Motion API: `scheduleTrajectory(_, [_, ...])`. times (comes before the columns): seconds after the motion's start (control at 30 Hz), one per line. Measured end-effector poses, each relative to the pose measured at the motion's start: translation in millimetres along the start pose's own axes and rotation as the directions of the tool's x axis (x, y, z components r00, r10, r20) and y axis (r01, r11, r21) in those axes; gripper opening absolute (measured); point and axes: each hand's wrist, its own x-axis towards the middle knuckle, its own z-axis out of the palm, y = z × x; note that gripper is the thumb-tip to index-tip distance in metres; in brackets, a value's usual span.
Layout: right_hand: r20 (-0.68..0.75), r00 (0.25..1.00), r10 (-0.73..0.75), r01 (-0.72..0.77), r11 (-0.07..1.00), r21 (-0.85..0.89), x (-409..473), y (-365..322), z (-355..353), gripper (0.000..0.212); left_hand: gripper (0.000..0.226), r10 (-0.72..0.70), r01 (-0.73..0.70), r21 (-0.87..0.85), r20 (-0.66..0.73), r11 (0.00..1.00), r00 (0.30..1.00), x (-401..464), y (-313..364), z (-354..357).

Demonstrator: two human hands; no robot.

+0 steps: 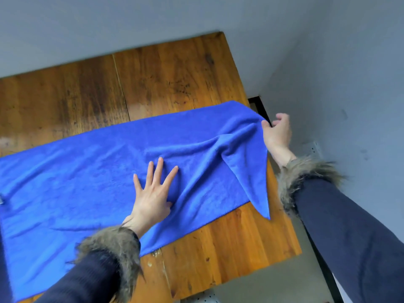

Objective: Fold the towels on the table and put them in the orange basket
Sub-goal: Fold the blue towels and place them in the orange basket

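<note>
1. The task looks to be at an early stage. One blue towel (pixel 109 171) lies spread lengthwise across the wooden desk (pixel 164 73), mostly flat, with no fold made in it yet. No orange basket is in view, so nothing can be said of what it holds.

2. Left to do, as far as can be judged: fold this towel, carry it to the basket, and deal with any other towels, none of which show here.

3. The left hand (pixel 153 193) lies palm down on the middle of the towel, fingers (pixel 158 169) spread and open, pressing the cloth to the desk and gripping nothing.

4. The right hand (pixel 277 134) is at the towel's far right corner, at the desk's right edge. Its thumb and forefinger appear pinched on that corner, the other fingers loosely curled; the corner is lifted a little.

5. Between the hands the cloth is rucked into ridges running from the raised corner toward the flat hand. The towel's near right corner hangs in a point over the desk's right side, below the right wrist.

6. The towel's left end runs out of view.
</note>
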Motion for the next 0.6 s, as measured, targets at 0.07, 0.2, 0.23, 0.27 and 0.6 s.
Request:
scheduleTrajectory(0.07, [0.109, 0.991, 0.074, -0.071, 0.997, -0.032, -8, 18, 0, 0.042, 0.085, 0.110, -0.111, -0.004, -0.097, 0.994, 0.989, -1, 12, 6])
scheduleTrajectory(0.2, [0.225, 0.964, 0.143, -0.120, 0.987, -0.111, -44, 55, -10, 0.021, 0.086, 0.358, -0.327, 0.219, -0.121, 0.919, 0.926, -3, 50, 21])
scheduleTrajectory(0.23, [0.225, 0.966, 0.127, -0.094, 0.984, -0.152, -53, 62, -13, 0.020, 0.088, 0.387, -0.351, 0.258, -0.105, 0.900, 0.916, -4, 59, 25])
scheduleTrajectory(0.27, [0.217, 0.971, 0.104, -0.061, 0.979, -0.195, -61, 69, -16, 0.029, 0.090, 0.393, -0.355, 0.278, -0.098, 0.893, 0.914, -3, 66, 29])
scheduleTrajectory(0.6, [0.524, 0.772, -0.360, 0.624, 0.584, -0.519, -107, 98, -10, 0.064, 0.111, 0.473, -0.441, 0.337, -0.016, 0.832, 0.881, -7, 84, 46])
